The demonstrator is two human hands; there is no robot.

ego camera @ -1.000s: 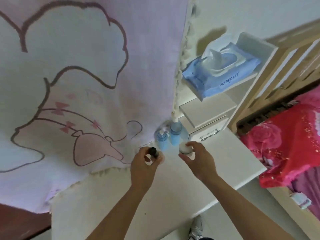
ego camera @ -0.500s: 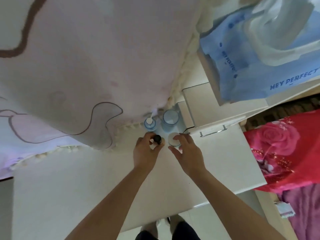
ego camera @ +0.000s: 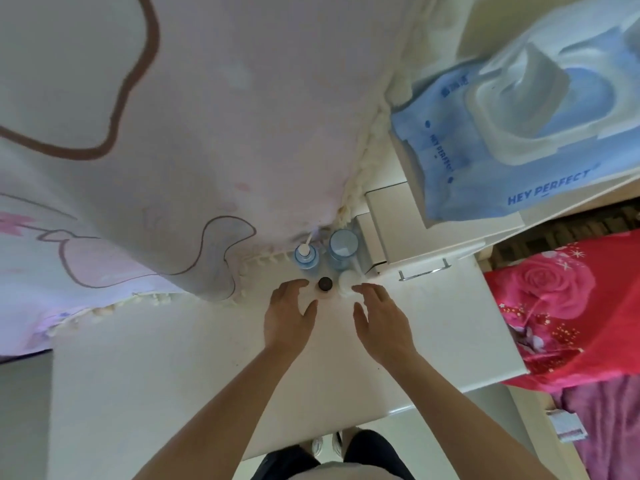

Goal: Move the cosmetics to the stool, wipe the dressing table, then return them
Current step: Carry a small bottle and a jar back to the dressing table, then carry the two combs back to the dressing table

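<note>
Several cosmetics stand at the back of the white dressing table (ego camera: pixel 173 393). A blue pump bottle (ego camera: pixel 305 257) and a blue capped bottle (ego camera: pixel 343 247) are at the rear. In front of them stand a small bottle with a dark cap (ego camera: pixel 325 285) and a white jar (ego camera: pixel 348 280). My left hand (ego camera: pixel 289 315) hovers open just left of the dark-capped bottle, holding nothing. My right hand (ego camera: pixel 382 318) is open just right of the white jar, its fingertips close to the jar.
A pink cartoon-print cloth (ego camera: pixel 173 150) with a tasselled edge hangs over the table's back left. A white drawer unit (ego camera: pixel 415 237) with a metal handle stands at the right, with a blue wet-wipes pack (ego camera: pixel 502 140) on top. A red floral bedspread (ego camera: pixel 571 306) lies right of the table.
Both hands have let go of the dark-capped bottle and the white jar, which now stand on the table. The hands have opened and drawn back slightly.
</note>
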